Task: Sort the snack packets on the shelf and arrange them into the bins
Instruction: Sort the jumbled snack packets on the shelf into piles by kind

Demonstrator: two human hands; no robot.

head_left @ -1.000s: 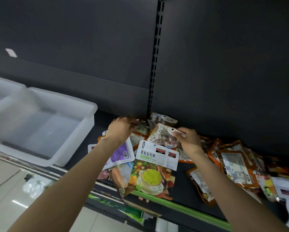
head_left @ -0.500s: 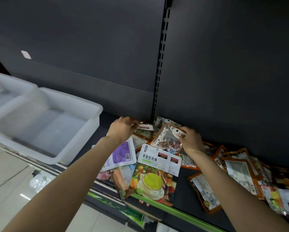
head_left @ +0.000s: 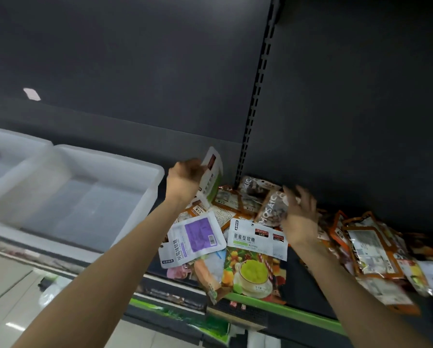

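**Operator:** What does each hand hold?

**Manual:** Your left hand (head_left: pixel 185 178) pinches a white-and-green packet (head_left: pixel 211 175) by its edge, lifted clear of the pile and tilted upright, near the right wall of the translucent bin (head_left: pixel 145 194). Your right hand (head_left: pixel 299 212) is blurred; its fingers appear spread over the MOSAIC packet (head_left: pixel 270 209), which lies at the back of the shelf (head_left: pixel 308 290). A firm grasp there cannot be confirmed.

**Operator:** How do the packets handle?

**Manual:** Judge them light, thin and flexible, with slick film faces. They probably slide over one another. Grip the flat sealed border, thumb against fingers, not the filled centre. Expect neighbouring packets, such as the purple-label packet (head_left: pixel 195 237), to shift when you lift one.
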